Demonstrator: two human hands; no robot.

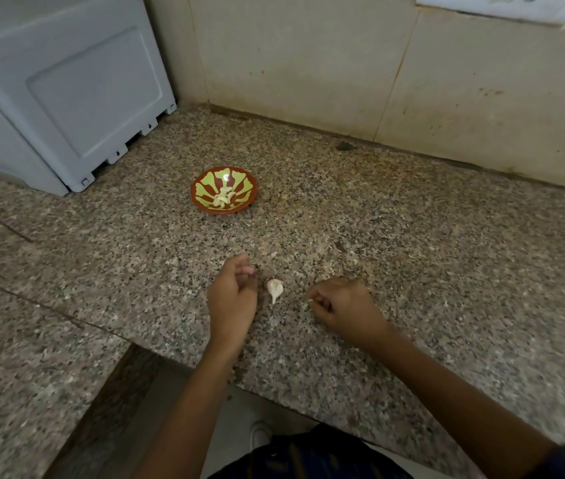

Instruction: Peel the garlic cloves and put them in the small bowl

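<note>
A small red bowl (205, 202) with a green pattern stands on the granite counter and holds several peeled garlic cloves (223, 197). Nearer to me, a white unpeeled piece of garlic (275, 288) lies on the counter between my hands. My left hand (232, 295) rests just left of it, fingers loosely curled, holding nothing I can see. My right hand (339, 305) lies to the garlic's right with fingers curled in. A tiny pale speck sits at its fingertips; whether it is held I cannot tell. Neither hand touches the garlic.
A large grey-white appliance (67, 98) stands at the back left of the counter (412, 236). A tiled wall (308, 63) runs along the back. The counter's front edge cuts diagonally below my forearms, with floor and a shoe (260, 433) beneath.
</note>
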